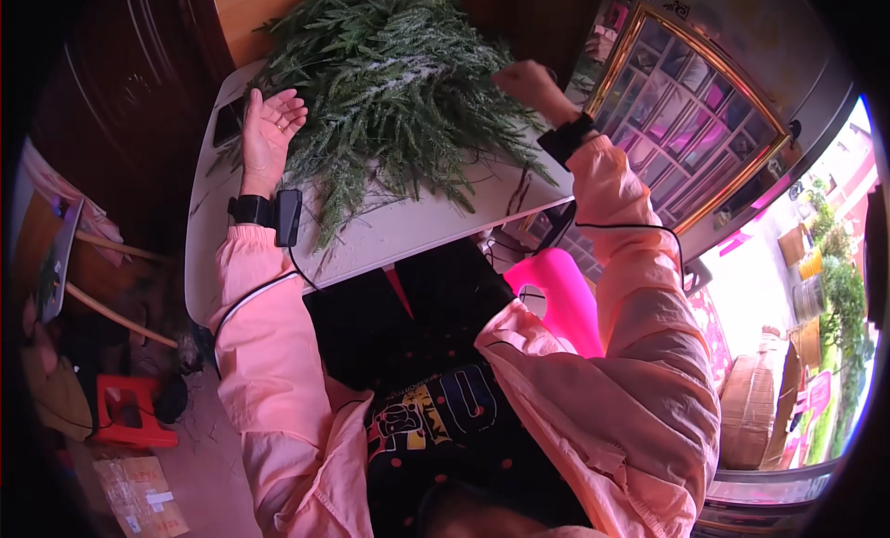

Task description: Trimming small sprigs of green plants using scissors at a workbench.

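A heap of green artificial pine branches point(389, 93), dusted white in places, covers much of the white table point(211, 260). Beside the heap's left edge, my left hand point(269, 134) is raised with its palm showing and its fingers loosely curved; it holds nothing. My right hand point(530, 83) is by the right edge of the branches, fingers curled in. Whatever it may pinch cannot be made out. Both wrists wear black bands with cables, and a small black box point(289, 217) sits at the left wrist.
A bright pink chair point(565, 297) stands under the table's right side. Farther right is a gold-framed lattice panel point(686, 111). At lower left are a red stool point(130, 410) and a flat cardboard piece point(144, 496); a cardboard box point(751, 408) stands by the bright doorway.
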Motion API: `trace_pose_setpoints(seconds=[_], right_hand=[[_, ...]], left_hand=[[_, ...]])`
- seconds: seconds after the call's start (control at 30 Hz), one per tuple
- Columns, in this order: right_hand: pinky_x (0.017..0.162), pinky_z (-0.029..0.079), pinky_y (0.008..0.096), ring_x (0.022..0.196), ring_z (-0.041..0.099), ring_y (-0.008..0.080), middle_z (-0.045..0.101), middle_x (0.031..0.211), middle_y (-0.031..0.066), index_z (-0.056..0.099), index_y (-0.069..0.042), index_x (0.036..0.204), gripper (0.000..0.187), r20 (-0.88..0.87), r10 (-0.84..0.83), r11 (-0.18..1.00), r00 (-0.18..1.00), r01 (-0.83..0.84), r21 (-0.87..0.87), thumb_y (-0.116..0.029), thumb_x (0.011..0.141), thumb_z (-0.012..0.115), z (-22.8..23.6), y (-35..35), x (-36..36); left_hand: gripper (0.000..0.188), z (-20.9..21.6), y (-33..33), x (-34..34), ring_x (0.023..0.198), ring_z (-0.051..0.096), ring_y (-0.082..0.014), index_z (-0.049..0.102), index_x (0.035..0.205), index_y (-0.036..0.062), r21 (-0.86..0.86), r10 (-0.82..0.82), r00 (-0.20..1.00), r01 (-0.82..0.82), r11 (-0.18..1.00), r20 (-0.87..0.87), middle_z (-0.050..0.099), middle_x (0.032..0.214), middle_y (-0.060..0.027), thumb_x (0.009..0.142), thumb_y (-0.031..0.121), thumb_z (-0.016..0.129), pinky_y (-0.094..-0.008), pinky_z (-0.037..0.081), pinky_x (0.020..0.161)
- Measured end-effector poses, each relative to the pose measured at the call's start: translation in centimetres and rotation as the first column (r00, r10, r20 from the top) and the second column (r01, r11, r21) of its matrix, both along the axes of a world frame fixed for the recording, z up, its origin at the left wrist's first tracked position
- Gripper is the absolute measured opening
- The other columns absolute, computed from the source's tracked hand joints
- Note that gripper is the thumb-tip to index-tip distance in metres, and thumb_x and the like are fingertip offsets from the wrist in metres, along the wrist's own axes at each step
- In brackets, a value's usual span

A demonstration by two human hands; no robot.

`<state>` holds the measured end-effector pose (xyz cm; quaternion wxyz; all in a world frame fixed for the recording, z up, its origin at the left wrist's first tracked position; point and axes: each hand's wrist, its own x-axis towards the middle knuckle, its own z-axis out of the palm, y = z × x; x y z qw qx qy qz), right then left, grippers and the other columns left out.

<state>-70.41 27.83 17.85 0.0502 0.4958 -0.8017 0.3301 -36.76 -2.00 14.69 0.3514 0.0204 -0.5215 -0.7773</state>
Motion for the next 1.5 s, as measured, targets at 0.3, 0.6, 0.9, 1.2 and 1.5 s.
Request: trace_pose_setpoints(seconds=[0.3, 0.6, 0.9, 1.2, 1.5], right_hand=[[0.052, 0.047, 0.028, 0.06, 0.059, 0.0102, 0.068, 0.071, 0.0057, 0.071, -0.002, 0.087, 0.025, -0.015, -0.279, 0.959, 0.96, 0.278, -0.047, -0.026, 0.083, 0.067, -0.4, -1.1, -8.2], [0.047, 0.043, 0.0296, 0.048, 0.056, 0.0191, 0.062, 0.061, 0.0109, 0.069, 0.001, 0.081, 0.027, -0.115, -0.091, 0.995, 0.989, 0.096, 0.038, -0.026, 0.082, 0.062, 0.6, 0.9, -8.7], [0.047, 0.034, 0.0187, 0.053, 0.045, 0.006, 0.058, 0.068, 0.0026, 0.061, 0.002, 0.107, 0.022, 0.45, 0.402, 0.691, 0.797, 0.058, -0.72, -0.012, 0.092, 0.054, 7.4, -1.3, 6.8], [0.049, 0.036, 0.0199, 0.055, 0.046, 0.007, 0.061, 0.072, 0.0034, 0.061, 0.002, 0.106, 0.021, 0.608, 0.374, 0.906, 0.7, -0.135, -0.402, -0.011, 0.093, 0.052, 6.0, -6.4, 7.5], [0.047, 0.037, 0.0219, 0.056, 0.05, 0.0062, 0.06, 0.069, 0.0016, 0.065, -0.003, 0.105, 0.021, 0.459, 0.358, 0.775, 0.813, 0.015, -0.632, -0.01, 0.09, 0.052, 4.7, -7.2, 2.2]], left_hand=[[0.06, 0.3, 0.3, 0.5, 0.094, 0.058, -0.0192, 0.058, 0.112, -0.0022, -0.017, 0.025, 1.0, -0.025, 1.0, 0.016, 0.062, 0.099, -0.0097, 0.094, 0.053, 0.042, -0.0323, 0.045, 0.089], [0.06, 0.6, 0.8, -0.2, 0.091, 0.059, -0.018, 0.06, 0.11, -0.0014, -0.002, 0.041, 0.999, -0.041, 0.999, 0.002, 0.064, 0.098, -0.01, 0.093, 0.054, 0.043, -0.0302, 0.045, 0.084], [0.058, -0.1, 0.6, 0.4, 0.088, 0.06, -0.017, 0.061, 0.107, 0.0, -0.027, 0.034, 0.999, -0.033, 0.999, 0.014, 0.065, 0.095, -0.0079, 0.093, 0.054, 0.044, -0.0301, 0.046, 0.083], [0.056, 0.6, 1.2, 0.3, 0.088, 0.06, -0.017, 0.061, 0.106, 0.0004, -0.023, 0.021, 0.999, -0.02, 1.0, 0.032, 0.064, 0.093, -0.008, 0.093, 0.053, 0.044, -0.0304, 0.047, 0.083], [0.058, 0.9, 1.2, 0.5, 0.084, 0.06, -0.0151, 0.062, 0.105, 0.0008, -0.034, 0.042, 0.997, -0.04, 0.999, 0.063, 0.065, 0.091, -0.0066, 0.091, 0.055, 0.046, -0.0283, 0.046, 0.08]])
